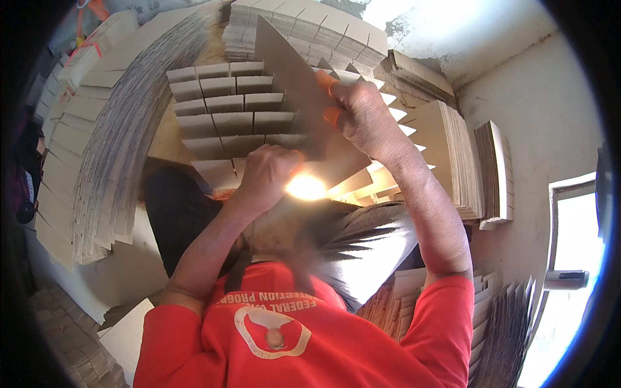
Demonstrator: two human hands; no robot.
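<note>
One strip of card (291, 68) is pinched firmly between thumb and fingers of the right hand (365, 113), with orange covers (325, 82) on the digits that I can see. It slants across the grid (229, 123) of slotted card, its far end sticking up beyond the rows, its near end down toward the lap; the lower part is blurred, and I can't tell whether any slot has caught. The left hand (268, 174) is curled at the grid's near edge, close beside a hard patch of sunlight (306, 187). Its grip is turned from me, so I can't say what it holds.

By the look of it, the step in hand is adding this strip to the grid. To my mind the next move calls for lining its slots up with the upright cards, then pressing evenly so that nothing folds.

Farther out, a long curved stack (129, 123) leans on the left, a second stack (310, 19) sits behind the grid, and a third stack (446, 155) stands to the right. A bright window (572, 239) lies past that.
</note>
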